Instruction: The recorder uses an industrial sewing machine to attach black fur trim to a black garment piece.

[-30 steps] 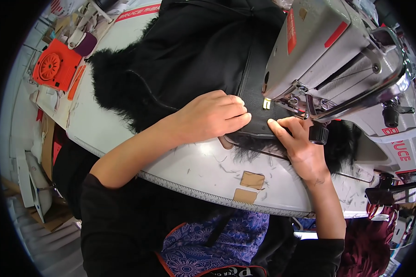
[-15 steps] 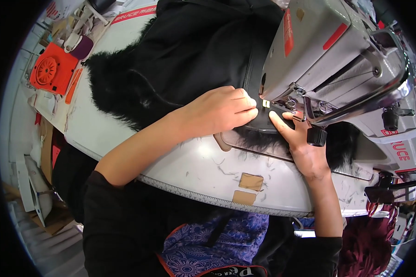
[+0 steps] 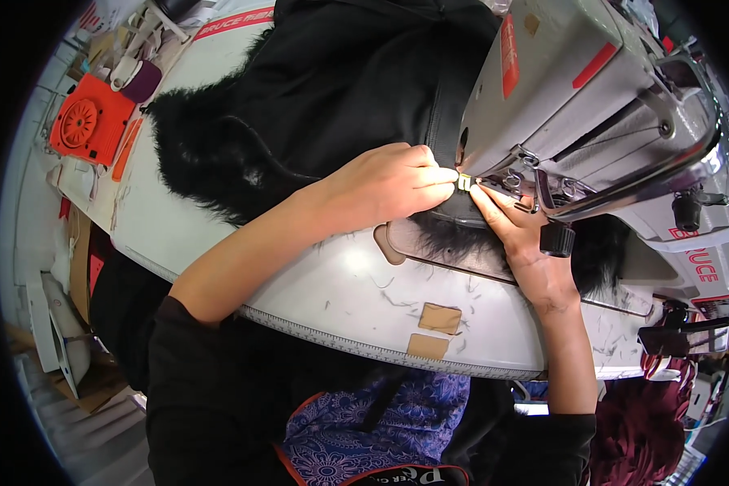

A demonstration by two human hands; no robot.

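Observation:
A black garment with a furry edge (image 3: 316, 97) lies on the white sewing table (image 3: 300, 283) and runs under the grey sewing machine (image 3: 575, 105). My left hand (image 3: 389, 182) presses on the black fabric, its fingertips pinching a small yellow tab (image 3: 463, 183) next to the presser foot. From the other side my right hand (image 3: 522, 243) meets it, the index finger touching the same tab below the machine's head. Black fur sticks out beneath both hands.
An orange round-faced device (image 3: 85, 130) and a purple item (image 3: 142, 81) sit at the table's far left. Two tan patches (image 3: 437, 320) are stuck near the table's front edge. The machine's black knob (image 3: 557, 240) is beside my right wrist. Dark red fabric (image 3: 640, 429) hangs at lower right.
Both hands moved up toward the presser foot. My left fingers closed in on the yellow tab and my right index finger came up to meet it.

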